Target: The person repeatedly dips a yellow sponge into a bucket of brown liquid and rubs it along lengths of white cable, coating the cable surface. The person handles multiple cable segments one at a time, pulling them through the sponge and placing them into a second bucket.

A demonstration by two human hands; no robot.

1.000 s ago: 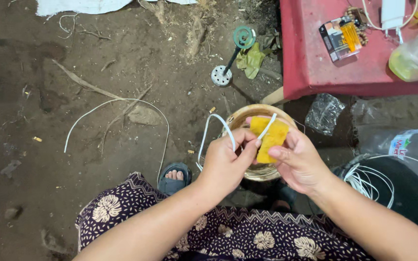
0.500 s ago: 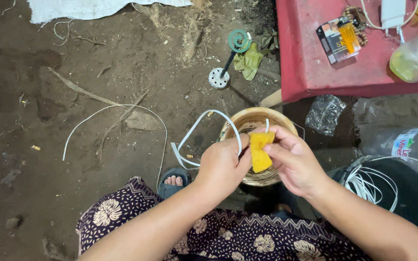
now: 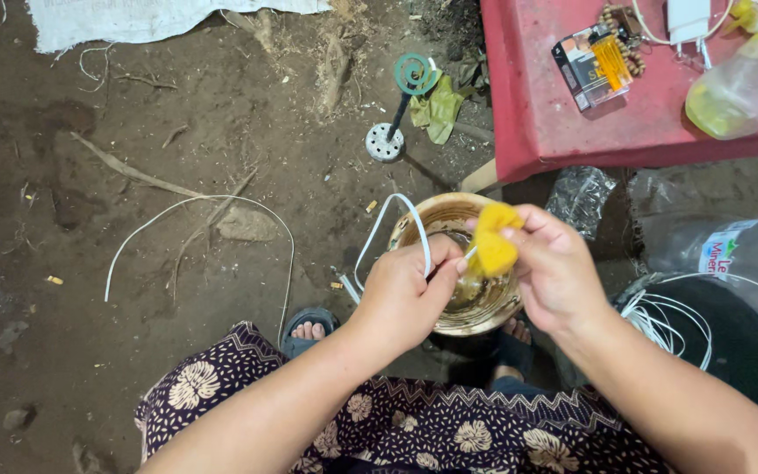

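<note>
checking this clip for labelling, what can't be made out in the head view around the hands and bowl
- Bowl contents: hidden by both hands, head view.
- White strip where the left hand grips it: covered by the fingers.
- Yellow sponge: lower part hidden by the right hand.
- Black tub: cut by the right edge.

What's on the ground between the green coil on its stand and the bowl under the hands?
In the head view, only bare dirt with small debris lies between the green coil stand and the bowl.
</note>
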